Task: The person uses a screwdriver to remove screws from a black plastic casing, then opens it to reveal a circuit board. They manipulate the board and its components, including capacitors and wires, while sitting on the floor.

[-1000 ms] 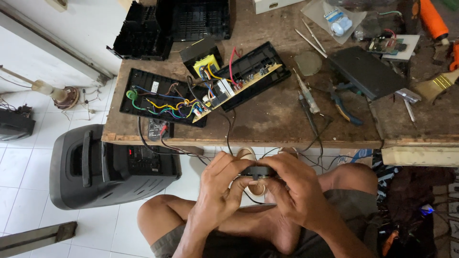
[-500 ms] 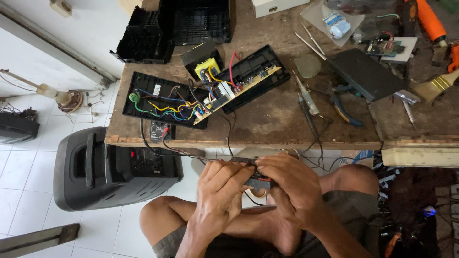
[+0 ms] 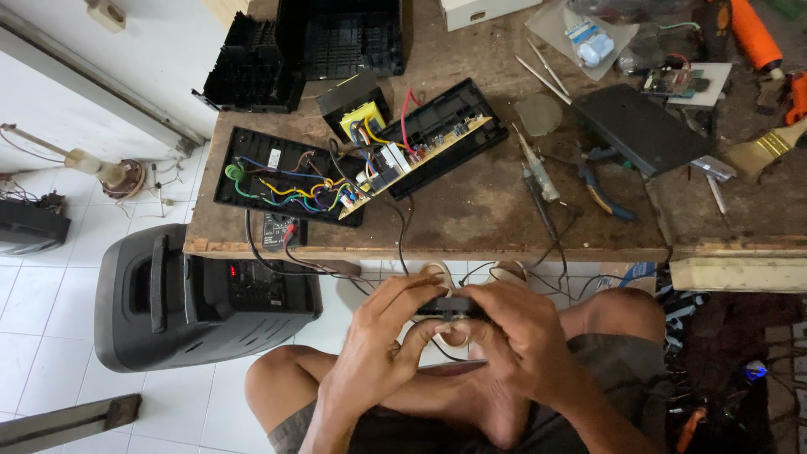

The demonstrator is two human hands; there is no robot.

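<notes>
Both hands meet over my lap, below the table edge. My left hand (image 3: 378,340) and my right hand (image 3: 517,336) pinch a small black part (image 3: 448,306) between their fingertips. Thin black wires (image 3: 402,240) run from it up to the opened black electronics case (image 3: 370,160) on the wooden table (image 3: 471,219). That case shows a circuit board, coloured wires and a yellow-wrapped transformer (image 3: 361,118). Much of the small part is hidden by my fingers.
A black portable speaker (image 3: 185,294) stands on the white tiled floor at the left. On the table lie black plastic housings (image 3: 319,42), blue-handled pliers (image 3: 601,189), a soldering iron (image 3: 538,172), a flat black cover (image 3: 639,126) and a paintbrush (image 3: 769,147).
The view has shifted slightly; my hands stay together on the small black part, with the fingers regripping it a little.
</notes>
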